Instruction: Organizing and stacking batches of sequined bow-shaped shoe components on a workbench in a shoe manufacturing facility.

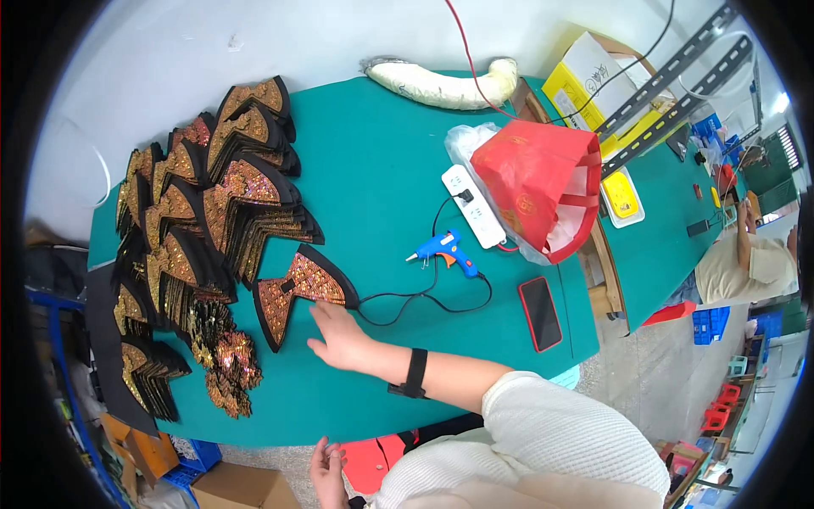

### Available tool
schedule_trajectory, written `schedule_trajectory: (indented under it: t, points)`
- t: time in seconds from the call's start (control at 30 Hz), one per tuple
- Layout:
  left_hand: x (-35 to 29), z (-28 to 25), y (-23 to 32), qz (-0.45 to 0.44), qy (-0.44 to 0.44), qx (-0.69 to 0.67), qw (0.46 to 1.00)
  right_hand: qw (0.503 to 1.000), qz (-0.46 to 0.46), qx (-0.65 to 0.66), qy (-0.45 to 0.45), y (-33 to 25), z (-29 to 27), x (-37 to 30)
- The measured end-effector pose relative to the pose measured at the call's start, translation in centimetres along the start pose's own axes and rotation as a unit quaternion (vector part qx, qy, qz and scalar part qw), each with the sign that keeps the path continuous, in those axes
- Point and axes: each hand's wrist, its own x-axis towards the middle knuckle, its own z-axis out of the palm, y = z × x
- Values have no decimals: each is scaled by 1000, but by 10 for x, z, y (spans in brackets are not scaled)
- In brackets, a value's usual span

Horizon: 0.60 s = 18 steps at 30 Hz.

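A bow-shaped piece of copper sequins with black edging [307,278] lies flat on the green table, a small dark strip across its middle. My right hand [341,337] is palm down at its lower right edge, fingers stretched out and thumb apart; whether the fingertips touch the piece I cannot tell. Below the table's front edge hangs my left hand [327,472], fingers loosely bent and apart, with nothing visible in it. To the left stand several stacks of similar sequined pieces [242,191], and a crumpled heap of sequined scraps [233,369] lies nearer me.
A blue glue gun [445,249] trails its black cord rightward of the bow. Beyond it are a white power strip [475,206], a red bag [534,182] and a red-edged phone [540,314]. A wrapped white roll [441,85] lies at the back. Another person [746,263] sits far right.
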Motion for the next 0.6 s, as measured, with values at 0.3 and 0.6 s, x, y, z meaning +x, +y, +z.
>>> schedule_trajectory:
  t: [0.3, 0.6]
  points:
    - [-68, -12, -94, 105, 3, 70, 992, 952, -10, -60, -301, -7, 4, -174]
    - [-73, -56, -303, 173, -63, 176, 967, 970, 112, -197, -88, 41, -26, -356]
